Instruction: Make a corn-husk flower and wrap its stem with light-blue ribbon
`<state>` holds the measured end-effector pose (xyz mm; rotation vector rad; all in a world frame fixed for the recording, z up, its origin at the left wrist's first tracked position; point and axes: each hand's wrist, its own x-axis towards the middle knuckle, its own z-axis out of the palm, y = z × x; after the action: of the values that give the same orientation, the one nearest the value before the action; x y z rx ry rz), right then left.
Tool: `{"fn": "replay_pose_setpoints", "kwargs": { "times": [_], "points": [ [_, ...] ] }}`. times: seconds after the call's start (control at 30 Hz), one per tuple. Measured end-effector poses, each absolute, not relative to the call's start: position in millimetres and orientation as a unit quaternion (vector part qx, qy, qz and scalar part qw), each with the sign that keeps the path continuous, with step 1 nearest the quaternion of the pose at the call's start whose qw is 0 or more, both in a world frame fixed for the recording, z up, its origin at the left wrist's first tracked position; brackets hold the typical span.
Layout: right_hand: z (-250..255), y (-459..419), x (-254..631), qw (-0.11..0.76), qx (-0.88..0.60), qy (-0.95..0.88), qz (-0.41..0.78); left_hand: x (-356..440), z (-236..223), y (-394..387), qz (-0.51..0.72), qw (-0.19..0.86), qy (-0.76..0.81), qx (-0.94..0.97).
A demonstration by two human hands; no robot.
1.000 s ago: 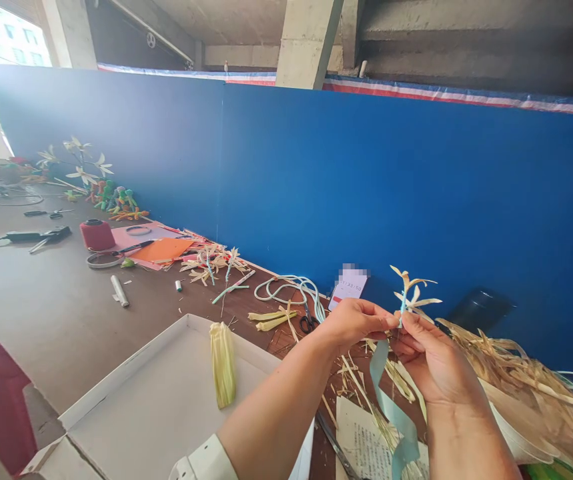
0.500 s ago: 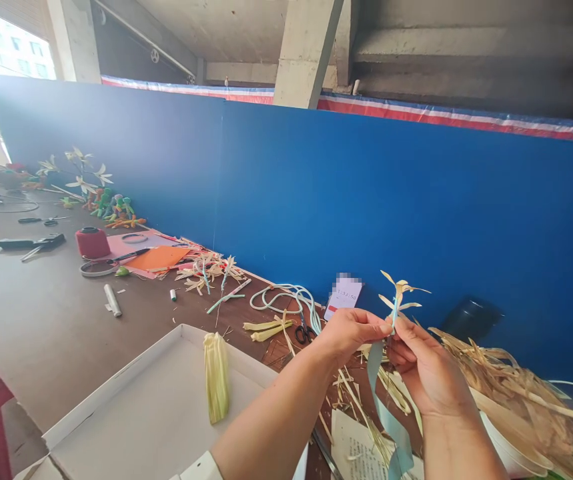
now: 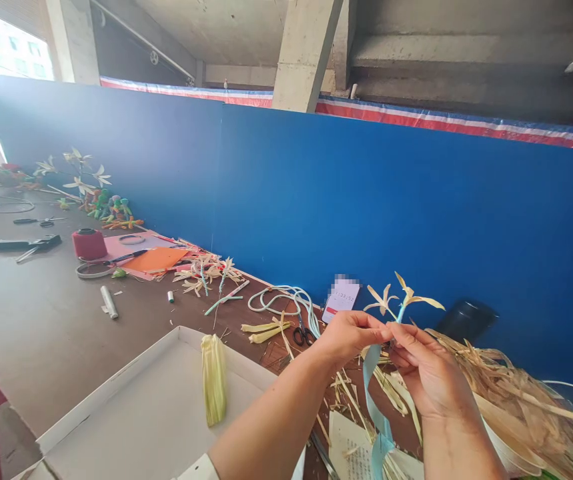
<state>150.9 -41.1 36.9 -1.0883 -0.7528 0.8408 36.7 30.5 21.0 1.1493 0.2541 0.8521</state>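
Observation:
My right hand [image 3: 429, 370] is closed in a pinch on the stem of a husk flower [image 3: 409, 293] with pale yellow petals. Light blue tape covers the part of the stem just above my fingers. A second small cluster of petals [image 3: 381, 301] shows to its left; where it joins is hidden. Touching the right fingertips, my left hand [image 3: 351, 340] pinches the upper end of a light blue tape strip [image 3: 377, 403]. The strip hangs in a loose curl between my forearms. My fingers cover the spot where tape and stem meet.
A white box lid [image 3: 131, 400] holds a folded husk piece [image 3: 213, 380]. Scissors [image 3: 303, 333], pale cord [image 3: 279, 300] and a phone [image 3: 341, 300] lie beyond my left hand. Dry husks [image 3: 511, 387] fill a white bowl at right. A blue panel [image 3: 366, 200] stands behind the table.
The flower has turned between my fingers and now leans right, with its petals showing as two separate clusters. Both hands keep their pinch, and the tape strip has swung slightly left.

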Motion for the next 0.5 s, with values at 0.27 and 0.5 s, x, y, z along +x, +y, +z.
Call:
{"fn": "replay_pose_setpoints", "kwargs": {
  "times": [0.27,0.5],
  "points": [
    [35.1,-39.7,153.9,0.721,-0.449,-0.347,0.398,36.9,24.3,28.6,0.391,0.744,0.128,0.527],
    [34.7,-39.9,154.0,0.723,-0.431,-0.341,0.418,35.5,26.7,26.1,0.378,0.765,0.118,0.507]
  ]
}}
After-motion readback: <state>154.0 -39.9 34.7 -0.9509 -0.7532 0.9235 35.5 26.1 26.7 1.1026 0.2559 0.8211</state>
